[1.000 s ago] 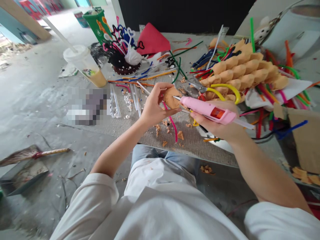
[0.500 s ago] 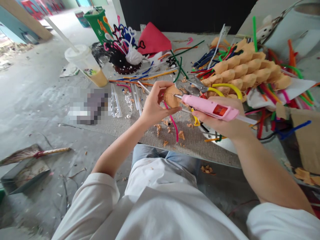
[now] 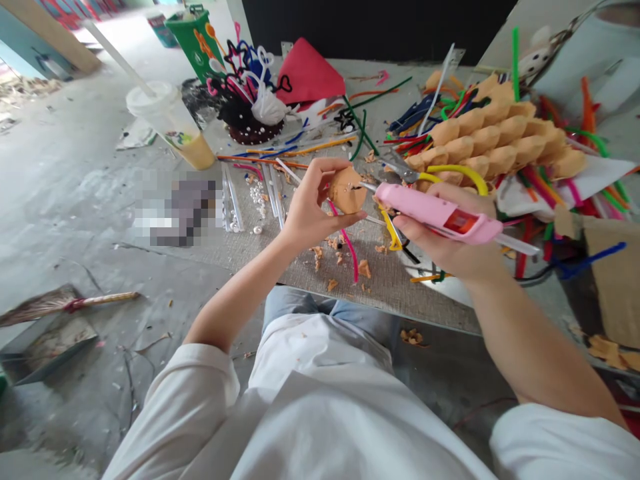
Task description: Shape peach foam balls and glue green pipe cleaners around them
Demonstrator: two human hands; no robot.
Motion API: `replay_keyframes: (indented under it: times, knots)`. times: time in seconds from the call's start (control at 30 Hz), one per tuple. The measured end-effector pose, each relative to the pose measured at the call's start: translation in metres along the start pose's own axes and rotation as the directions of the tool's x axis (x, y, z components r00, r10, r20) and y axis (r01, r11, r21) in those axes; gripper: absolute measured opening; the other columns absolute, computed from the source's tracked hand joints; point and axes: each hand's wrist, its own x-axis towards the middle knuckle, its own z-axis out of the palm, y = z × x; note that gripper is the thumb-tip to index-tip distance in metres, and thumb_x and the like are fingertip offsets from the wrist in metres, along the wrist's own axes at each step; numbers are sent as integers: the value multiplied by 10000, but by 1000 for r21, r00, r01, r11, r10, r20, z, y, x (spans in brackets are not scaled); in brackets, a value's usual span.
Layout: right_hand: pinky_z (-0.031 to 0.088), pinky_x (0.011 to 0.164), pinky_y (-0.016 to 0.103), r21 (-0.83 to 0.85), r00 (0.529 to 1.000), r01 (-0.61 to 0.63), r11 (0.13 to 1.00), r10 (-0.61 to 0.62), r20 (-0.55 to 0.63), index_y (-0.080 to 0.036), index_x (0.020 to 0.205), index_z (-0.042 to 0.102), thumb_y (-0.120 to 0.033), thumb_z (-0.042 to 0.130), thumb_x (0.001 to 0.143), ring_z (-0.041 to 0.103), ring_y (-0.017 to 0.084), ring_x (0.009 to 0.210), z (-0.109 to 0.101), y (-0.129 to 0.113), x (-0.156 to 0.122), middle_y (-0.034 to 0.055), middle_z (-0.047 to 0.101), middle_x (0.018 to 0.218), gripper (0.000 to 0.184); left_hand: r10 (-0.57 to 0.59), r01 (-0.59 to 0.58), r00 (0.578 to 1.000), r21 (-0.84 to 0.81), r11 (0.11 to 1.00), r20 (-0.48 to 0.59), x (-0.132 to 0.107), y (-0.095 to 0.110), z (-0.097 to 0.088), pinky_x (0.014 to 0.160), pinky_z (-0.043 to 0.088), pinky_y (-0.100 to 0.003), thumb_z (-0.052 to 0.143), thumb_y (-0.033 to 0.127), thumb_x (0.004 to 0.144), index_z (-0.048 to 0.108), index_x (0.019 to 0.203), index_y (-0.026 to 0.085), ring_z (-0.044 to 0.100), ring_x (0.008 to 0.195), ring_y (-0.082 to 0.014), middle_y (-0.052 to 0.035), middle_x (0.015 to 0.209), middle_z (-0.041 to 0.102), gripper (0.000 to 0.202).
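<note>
Pink hot glue gun (image 3: pixel 433 212), shifted toward 3 o'clock, its nozzle just at the orange disc (image 3: pixel 345 191) pinched in the left hand (image 3: pixel 313 207); right hand (image 3: pixel 447 233) curled firmly around the gun.

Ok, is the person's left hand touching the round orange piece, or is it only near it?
Touching: the head view shows the left hand pinching the round orange piece between thumb and fingers, with no gap.
</note>
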Motion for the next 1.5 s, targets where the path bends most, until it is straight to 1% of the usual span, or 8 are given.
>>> replay_keyframes:
  times: [0.27,0.47,0.63,0.87,1.0,1.1,1.4,1.5]
  knots:
    - [252,526,318,-59,995,37,998,-31,99,-237,631,388,-453,760,846,363,104,513,-1,-6,-1,-70,415,539,481,2,-3,999,13,1000,34,1,-1,-1,961,623,-390,746,710,792,427,1363,317,663,1197,-223,-86,1320,548,764]
    - [314,588,347,-55,1000,27,998,-26,17,-246,677,452,-532,765,852,396,139,557,0,3,-2,-50,448,585,459,36,-36,999,-13,999,19,0,1,-1,970,615,-401,738,710,803,431,1362,321,665,1181,-221,-79,1317,547,747]
    - [292,566,344,-56,992,91,994,-86,92,-241,648,387,-502,786,834,368,126,537,-1,5,-2,-56,405,564,512,46,-46,998,10,999,38,0,1,-1,975,613,-400,708,725,817,395,1401,327,660,1201,-226,-86,1339,535,773]
    - [310,556,356,-92,999,37,995,-34,28,-254,655,406,-559,745,865,373,143,548,-3,3,-1,-41,429,562,502,25,-28,998,47,999,52,0,0,-3,1002,610,-416,709,726,815,392,1430,338,657,1222,-235,-85,1348,538,794]
    - [321,566,347,-68,990,116,991,-110,89,-251,650,402,-547,771,833,390,136,553,-3,4,0,-50,431,569,507,4,-7,999,68,998,52,-1,-1,-4,992,621,-412,733,701,810,369,1465,356,655,1234,-244,-87,1363,543,825]
    - [317,565,341,-95,993,111,989,-107,55,-245,644,391,-542,772,841,373,127,537,-3,4,-1,-57,415,553,521,0,-4,998,66,998,57,-1,-1,-4,1000,622,-406,732,696,815,367,1468,350,653,1252,-245,-92,1376,541,825]
    - [341,547,309,-12,992,120,993,-119,50,-243,694,503,-469,852,755,441,114,547,-4,4,-1,-61,509,601,420,-18,14,999,66,998,48,-2,1,-4,906,655,-355,734,673,829,369,1471,350,687,1211,-232,-99,1381,552,806]
    - [379,581,315,-5,995,86,996,-85,54,-253,770,556,-487,830,799,509,132,600,-4,3,-2,-36,592,683,362,-17,14,998,47,999,57,-2,3,-4,901,653,-345,709,680,848,362,1472,348,676,1236,-231,-102,1391,539,787]
